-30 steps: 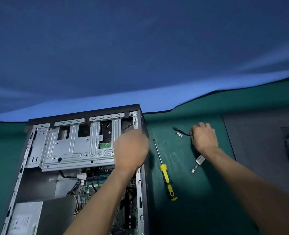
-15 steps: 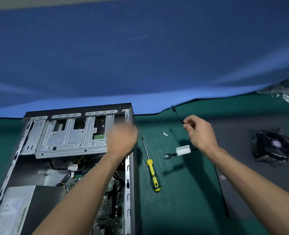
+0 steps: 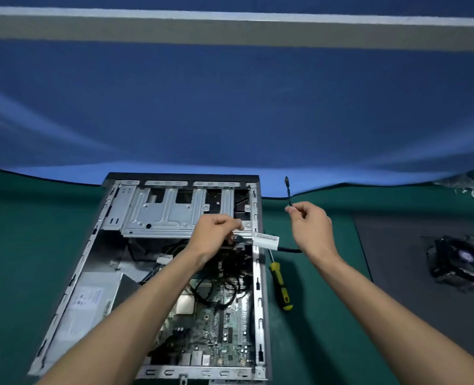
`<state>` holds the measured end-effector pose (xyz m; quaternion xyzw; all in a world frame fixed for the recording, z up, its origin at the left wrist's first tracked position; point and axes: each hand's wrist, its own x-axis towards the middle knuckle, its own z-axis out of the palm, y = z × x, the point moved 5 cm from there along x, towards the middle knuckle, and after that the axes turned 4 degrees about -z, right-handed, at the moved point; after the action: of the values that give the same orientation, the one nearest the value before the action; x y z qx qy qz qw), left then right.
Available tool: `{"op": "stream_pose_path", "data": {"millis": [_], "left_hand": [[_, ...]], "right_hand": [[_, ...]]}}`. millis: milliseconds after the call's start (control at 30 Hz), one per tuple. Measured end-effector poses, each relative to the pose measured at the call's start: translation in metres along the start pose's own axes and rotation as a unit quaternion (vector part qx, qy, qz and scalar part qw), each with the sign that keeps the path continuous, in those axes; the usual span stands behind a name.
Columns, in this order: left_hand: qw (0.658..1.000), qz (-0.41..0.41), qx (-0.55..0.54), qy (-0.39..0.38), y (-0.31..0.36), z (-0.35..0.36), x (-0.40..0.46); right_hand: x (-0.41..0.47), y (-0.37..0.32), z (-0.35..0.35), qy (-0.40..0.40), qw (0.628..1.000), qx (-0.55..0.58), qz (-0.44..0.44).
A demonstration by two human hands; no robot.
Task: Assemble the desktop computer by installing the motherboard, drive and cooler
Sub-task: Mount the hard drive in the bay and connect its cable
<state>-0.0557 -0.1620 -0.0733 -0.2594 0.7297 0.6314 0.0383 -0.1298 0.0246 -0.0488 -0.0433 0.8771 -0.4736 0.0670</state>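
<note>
An open grey metal desktop computer case [image 3: 254,276] lies on its side on a dark green work mat [image 3: 327,329], its interior facing up. Nearest the camera inside it sits a green motherboard [image 3: 213,329] studded with slots and chips, crossed by loose black cables [image 3: 219,290]. To its left, in the case's near-left compartment, rests a silver power supply box [image 3: 88,301] bearing a white label. Beyond these, a silver steel drive cage [image 3: 163,215] spans the far end of the case.

The person's left hand [image 3: 212,236], fingers curled, pinches one end of a thin black cable [image 3: 287,250] above the cage's near edge; a white paper tag [image 3: 266,240] wraps the cable just over the case's right wall. The right hand [image 3: 312,226], raised beside the case, pinches the cable's other end between thumb and fingertips, the plug pointing up.

On the mat just right of the case lies a yellow-and-black-handled screwdriver [image 3: 280,284]. Well to the right, a black CPU cooler with fan [image 3: 456,261] sits on a dark grey pad [image 3: 397,245]. A blue cloth backdrop [image 3: 230,107] rises behind the mat.
</note>
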Motion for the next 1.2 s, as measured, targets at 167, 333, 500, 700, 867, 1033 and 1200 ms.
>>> {"op": "stream_pose_path", "data": {"millis": [167,333,500,700,867,1033,1200], "left_hand": [[0.998,0.027,0.063,-0.013,-0.027,-0.026,-0.013],[0.923,0.199,0.329,0.032,-0.045,-0.037,-0.028],[0.872,0.261,0.413,-0.013,-0.065,-0.035,-0.024],[0.871,0.258,0.419,-0.014,-0.086,-0.025,-0.018],[0.968,0.061,0.241,0.021,-0.11,-0.027,0.001],[0.992,-0.018,0.124,0.004,-0.117,-0.014,0.019],[0.99,-0.022,0.14,0.012,-0.121,-0.009,0.024]], "right_hand": [[-0.012,-0.008,0.03,0.012,0.999,-0.01,0.033],[-0.02,-0.017,0.05,0.039,0.998,-0.006,0.057],[-0.025,-0.017,0.067,0.062,0.986,0.059,0.141],[-0.035,-0.021,0.086,0.01,0.987,0.034,0.159],[-0.035,-0.028,0.09,-0.007,0.994,0.035,0.106],[-0.032,-0.029,0.089,0.046,0.998,0.022,0.026],[-0.033,-0.022,0.095,0.083,0.994,-0.056,-0.038]]}}
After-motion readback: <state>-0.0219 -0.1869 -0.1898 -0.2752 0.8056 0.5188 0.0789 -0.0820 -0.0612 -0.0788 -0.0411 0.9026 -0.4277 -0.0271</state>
